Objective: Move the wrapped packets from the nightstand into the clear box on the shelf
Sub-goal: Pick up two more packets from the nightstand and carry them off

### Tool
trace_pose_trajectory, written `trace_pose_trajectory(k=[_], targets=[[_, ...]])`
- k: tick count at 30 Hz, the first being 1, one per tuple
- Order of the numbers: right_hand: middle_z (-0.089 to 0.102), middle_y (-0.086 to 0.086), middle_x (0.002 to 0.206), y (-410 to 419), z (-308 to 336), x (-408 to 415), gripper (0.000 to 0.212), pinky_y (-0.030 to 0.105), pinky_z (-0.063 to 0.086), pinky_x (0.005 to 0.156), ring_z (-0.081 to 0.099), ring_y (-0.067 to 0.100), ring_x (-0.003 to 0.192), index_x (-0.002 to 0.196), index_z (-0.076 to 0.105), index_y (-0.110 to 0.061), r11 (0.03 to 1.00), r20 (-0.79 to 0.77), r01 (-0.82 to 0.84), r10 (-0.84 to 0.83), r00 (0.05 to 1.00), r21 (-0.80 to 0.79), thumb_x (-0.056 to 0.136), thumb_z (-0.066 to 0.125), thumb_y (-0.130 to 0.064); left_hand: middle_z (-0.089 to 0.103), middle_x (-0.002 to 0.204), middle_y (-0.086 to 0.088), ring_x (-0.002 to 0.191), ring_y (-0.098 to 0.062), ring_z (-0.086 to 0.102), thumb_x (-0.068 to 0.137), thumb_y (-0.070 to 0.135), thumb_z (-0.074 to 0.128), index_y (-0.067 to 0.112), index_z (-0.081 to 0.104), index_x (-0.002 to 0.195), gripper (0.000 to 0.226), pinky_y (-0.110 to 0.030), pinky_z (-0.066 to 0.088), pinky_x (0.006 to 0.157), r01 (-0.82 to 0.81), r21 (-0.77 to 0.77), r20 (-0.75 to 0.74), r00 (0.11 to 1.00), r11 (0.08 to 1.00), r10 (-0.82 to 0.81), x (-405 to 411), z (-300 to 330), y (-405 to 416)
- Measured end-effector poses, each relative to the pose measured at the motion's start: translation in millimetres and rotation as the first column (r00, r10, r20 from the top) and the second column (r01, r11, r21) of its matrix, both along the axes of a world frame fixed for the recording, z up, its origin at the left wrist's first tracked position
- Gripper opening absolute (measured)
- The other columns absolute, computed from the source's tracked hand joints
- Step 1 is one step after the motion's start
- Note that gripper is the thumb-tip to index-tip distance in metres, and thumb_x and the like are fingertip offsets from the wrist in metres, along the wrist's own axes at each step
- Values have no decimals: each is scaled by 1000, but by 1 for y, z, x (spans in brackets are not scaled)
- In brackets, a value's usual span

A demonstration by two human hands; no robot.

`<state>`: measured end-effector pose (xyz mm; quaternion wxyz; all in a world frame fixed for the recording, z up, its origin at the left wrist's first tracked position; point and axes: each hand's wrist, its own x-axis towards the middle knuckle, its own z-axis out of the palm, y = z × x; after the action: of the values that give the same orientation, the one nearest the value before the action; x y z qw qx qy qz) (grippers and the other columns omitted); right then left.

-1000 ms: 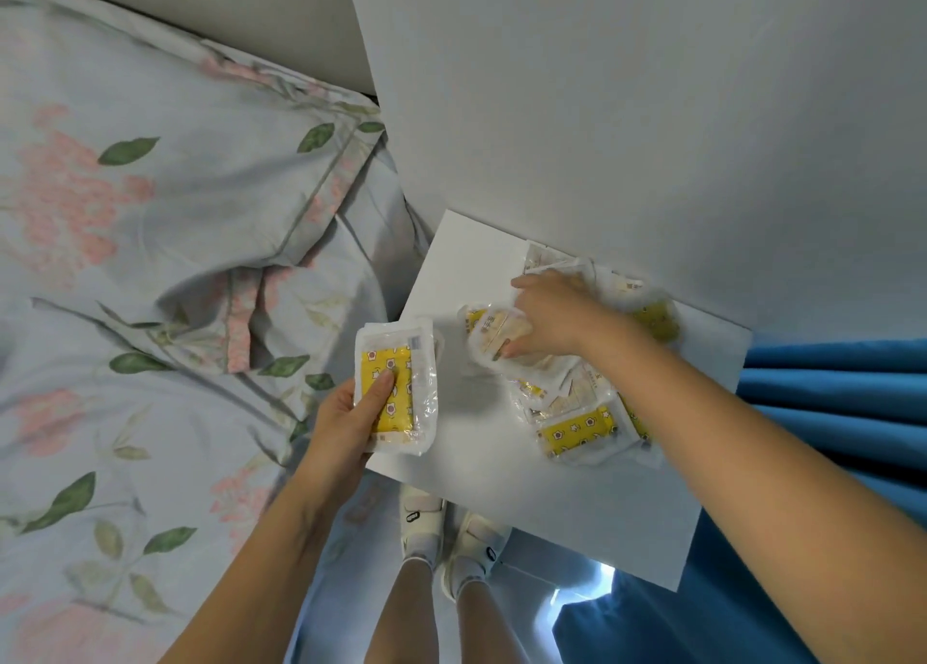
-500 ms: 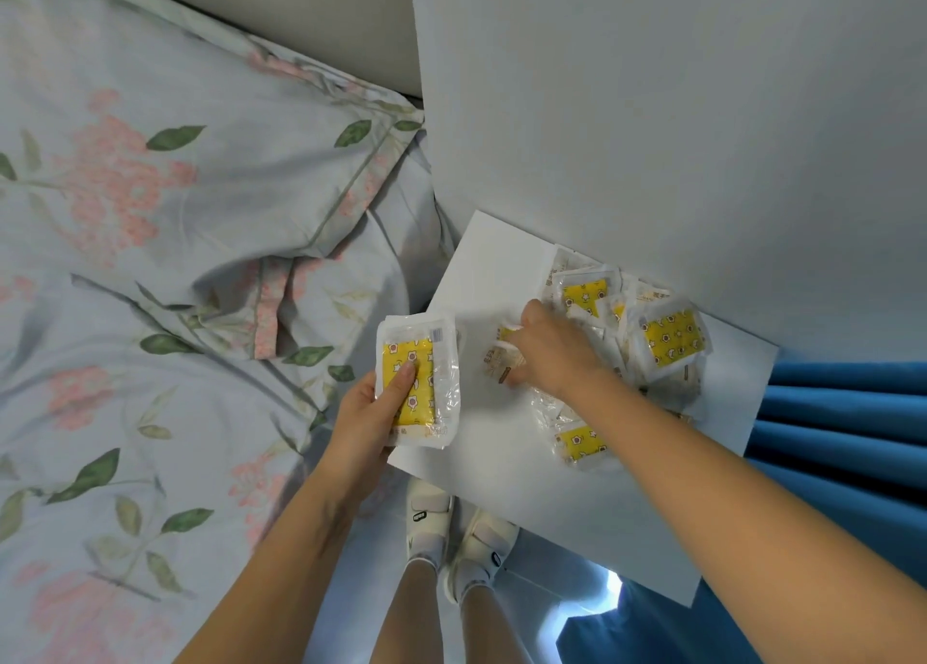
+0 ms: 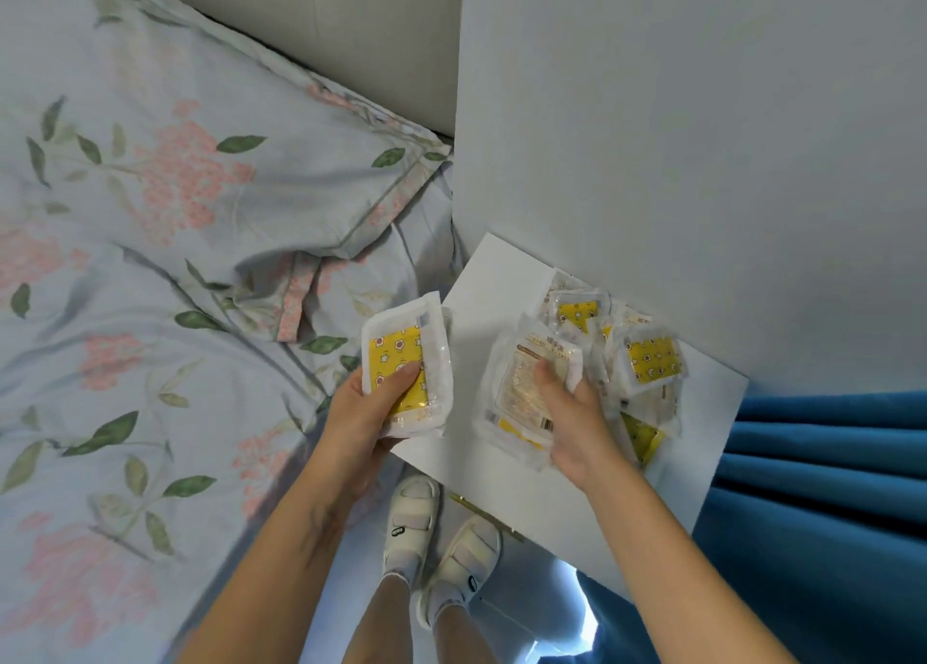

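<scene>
My left hand grips a small stack of clear-wrapped packets with yellow starred labels, held over the left edge of the white nightstand. My right hand holds another packet, pale side up, lifted just above the nightstand top, thumb on its face. Several more packets lie in a loose pile behind and to the right of that hand, close to the wall. The clear box and the shelf are out of view.
A bed with a floral quilt and pillow fills the left side. A white wall rises behind the nightstand. Blue curtain hangs at the right. My feet in white shoes stand below the nightstand's front edge.
My right hand has picked a pale-faced packet out of the pile and lifted it toward me. My left hand keeps its stack, raised slightly.
</scene>
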<state>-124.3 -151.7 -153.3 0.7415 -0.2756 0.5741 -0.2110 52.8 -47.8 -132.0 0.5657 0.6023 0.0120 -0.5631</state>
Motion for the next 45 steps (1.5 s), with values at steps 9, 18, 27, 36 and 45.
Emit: trace_pose_trajectory(k=[9,18,27,36,45], targets=[[69,-4,110,75,114,-4,73,29,57,72,65,15,101,123,46,-46,990,102,-112,121,987,-91,81,65,10,74,89,-6,71,-14,71,89,18,62,12,65,103,15,-25,58,59,-172,-41,175,969,984,176,-7,108,68],[71,3,113,189,222,1,94,29,58,74,67,20,105,126,53,-23,903,116,-351,387,915,-248,42,95,-32,74,98,-10,87,-28,71,85,18,68,15,64,109,24,-39,58,71,-297,-83,340,889,951,307,-11,210,231],[70,-4,115,422,295,18,31,42,54,92,68,14,103,124,51,-31,669,125,-664,730,672,-333,93,53,-25,74,93,-7,76,-20,70,85,15,69,16,64,103,18,-32,55,66,-654,-93,414,660,751,627,-66,287,501],[74,-4,102,641,351,60,38,37,58,81,72,14,91,125,49,-28,275,81,-866,961,266,-418,91,62,-17,75,94,-6,88,-26,72,85,18,69,15,66,103,19,-41,57,78,-900,-173,425,298,400,854,-120,339,732],[77,4,86,833,366,118,18,29,54,67,74,18,78,102,68,-10,-10,17,-917,1000,-19,-399,89,65,-22,75,95,-3,90,-24,71,82,16,70,18,67,103,21,-43,56,82,-974,-228,362,-90,-6,928,-131,345,914]])
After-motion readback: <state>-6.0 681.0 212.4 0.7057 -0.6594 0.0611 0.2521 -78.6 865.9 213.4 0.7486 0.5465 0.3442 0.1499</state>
